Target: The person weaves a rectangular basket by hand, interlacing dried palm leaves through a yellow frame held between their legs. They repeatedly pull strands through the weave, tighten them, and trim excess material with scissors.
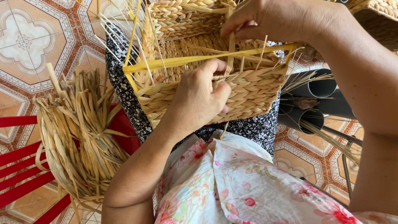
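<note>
The half-woven straw basket [244, 89] rests on your lap. Your left hand [199, 97] grips its near rim; your right hand [269, 18] pinches an upright straw strand [231, 47]. A bundle of dried straw [78, 132] lies on the red chair [20, 166] to your left.

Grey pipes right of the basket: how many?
3 visible: an upper grey pipe, a lower one, and a smaller opening against the woven basket; more may be hidden behind the right arm.
</note>
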